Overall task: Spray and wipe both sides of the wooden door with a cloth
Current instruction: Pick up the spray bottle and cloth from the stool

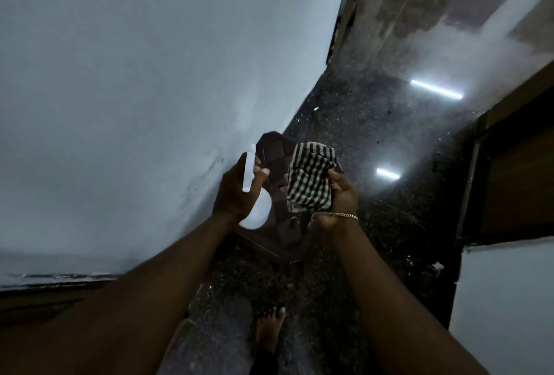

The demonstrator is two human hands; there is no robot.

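Left hand [236, 191]: fingers wrapped round a white spray bottle [256, 212], spray head pointing up and away. Right hand [341, 194]: fingers grasping a folded checked cloth [310, 178], just right of the bottle fingers. A dark stool [287, 230] sits beneath both sets of fingers. Brown wooden door [518, 182] stands well off to the right of the cloth fingers, not touched; too dim to tell whether it is wet. Judged: tools in hand, spraying and wiping of both sides left to do.
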